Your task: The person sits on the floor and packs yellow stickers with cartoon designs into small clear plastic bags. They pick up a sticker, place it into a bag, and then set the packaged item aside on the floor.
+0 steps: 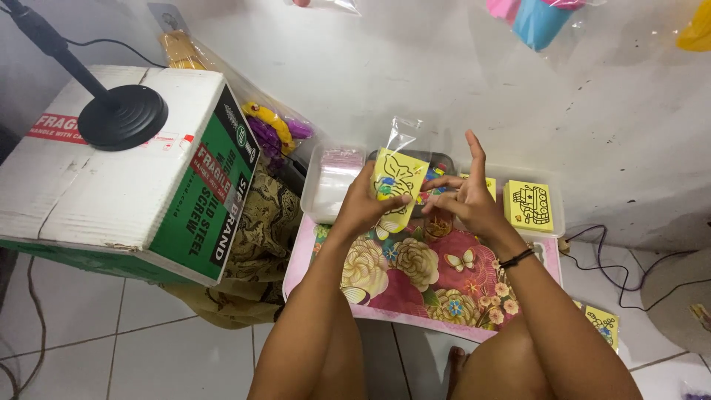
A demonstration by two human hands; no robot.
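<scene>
So the main thing is a small yellow card (398, 185) with a black outline drawing on it, a few bits filled in with colour, sitting inside a clear plastic sleeve (401, 133). It's held upright, tilted a little, pinched along its left edge and lower part by the left-hand fingers (385, 198). The sleeve's open top sticks up crinkled above the card. The right-hand fingertips (444, 181) are just beside its right edge, maybe touching, hard to tell.

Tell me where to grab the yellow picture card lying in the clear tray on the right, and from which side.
Take the yellow square picture card by its near edge, coming from above: it lies flat on a stack in the clear plastic tray, whose wall crowds the right side.
</scene>
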